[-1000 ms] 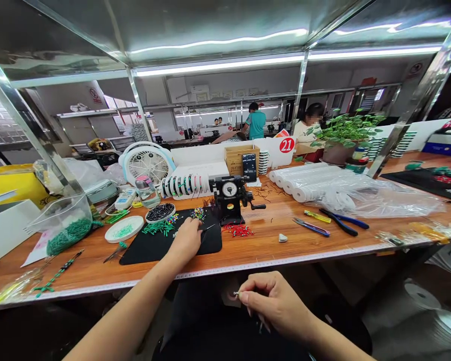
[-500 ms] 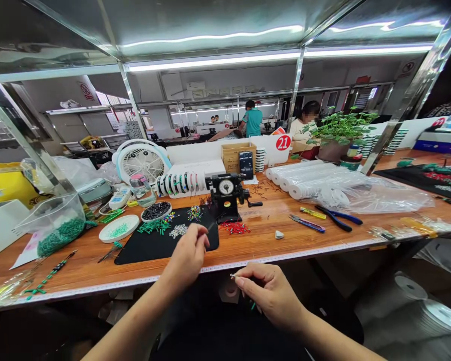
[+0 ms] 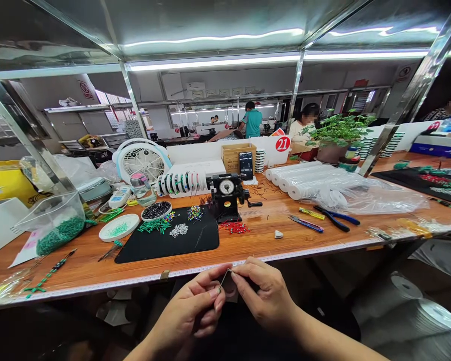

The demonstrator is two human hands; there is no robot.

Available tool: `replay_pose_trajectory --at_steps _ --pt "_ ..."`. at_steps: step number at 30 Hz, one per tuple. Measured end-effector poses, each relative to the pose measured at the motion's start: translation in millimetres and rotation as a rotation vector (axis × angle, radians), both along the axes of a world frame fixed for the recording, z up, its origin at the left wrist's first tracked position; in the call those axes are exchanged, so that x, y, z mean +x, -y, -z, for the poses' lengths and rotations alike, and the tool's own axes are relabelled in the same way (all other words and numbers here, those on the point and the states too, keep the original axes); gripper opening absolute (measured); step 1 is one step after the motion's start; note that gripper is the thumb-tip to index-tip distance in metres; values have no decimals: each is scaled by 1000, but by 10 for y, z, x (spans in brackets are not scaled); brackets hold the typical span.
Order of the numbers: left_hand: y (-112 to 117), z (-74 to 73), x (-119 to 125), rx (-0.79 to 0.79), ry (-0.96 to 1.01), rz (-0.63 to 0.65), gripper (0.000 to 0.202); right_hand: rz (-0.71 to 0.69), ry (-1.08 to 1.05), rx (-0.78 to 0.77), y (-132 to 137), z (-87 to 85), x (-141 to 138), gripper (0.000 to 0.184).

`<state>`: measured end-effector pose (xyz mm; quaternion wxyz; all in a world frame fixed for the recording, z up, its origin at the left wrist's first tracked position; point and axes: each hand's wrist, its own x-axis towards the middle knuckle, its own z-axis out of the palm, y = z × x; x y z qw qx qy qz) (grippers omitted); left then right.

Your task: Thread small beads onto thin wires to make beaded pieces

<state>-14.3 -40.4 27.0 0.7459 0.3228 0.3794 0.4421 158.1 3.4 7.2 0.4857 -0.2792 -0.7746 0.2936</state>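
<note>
Both hands meet below the front edge of the wooden workbench (image 3: 270, 240). My left hand (image 3: 195, 311) is pinched on a thin dark pin or wire (image 3: 223, 279) that slants up to the right. My right hand (image 3: 265, 293) is pinched too, its fingertips touching the upper end of that wire, holding a tiny part I cannot make out. On the bench beyond them lies a black mat (image 3: 169, 236) with green beads (image 3: 156, 226), a white bead pile (image 3: 179, 230) and mixed coloured beads (image 3: 194, 212).
A black hand-crank device with a dial (image 3: 228, 196) stands behind the mat, red beads (image 3: 235, 227) beside it. Pliers and cutters (image 3: 323, 218) lie to the right near white rolls in plastic (image 3: 311, 181). A fan (image 3: 143, 161), dishes and a bead bag (image 3: 54, 226) sit left. People work at benches behind.
My left hand has come back from the black mat with a thin wire and joined my right hand below the bench edge. The right hand rose slightly to meet it.
</note>
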Motion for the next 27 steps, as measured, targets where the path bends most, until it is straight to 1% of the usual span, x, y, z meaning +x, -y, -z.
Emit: replay_pose_trajectory --at_steps 9,13,19,21,24,25,27 --pt "24 29 -14 -7 22 4 37 31 68 4 -6 15 -9 19" --pt "27 43 -10 11 0 -3 35 -10 81 -21 9 5 1 19" --pt "2 70 23 45 -19 -46 30 -119 139 -130 1 -21 -6 20" --pt "2 89 27 18 32 -30 27 -136 134 -224 -15 -37 -14 21" --pt "14 144 39 -13 105 -19 26 -157 109 -403 -30 -48 -33 20" --pt "18 171 45 -20 93 -26 26 -165 112 -429 -30 -44 -40 19" --pt "17 229 59 -24 -3 -73 23 -158 152 -405 -23 -24 -51 16"
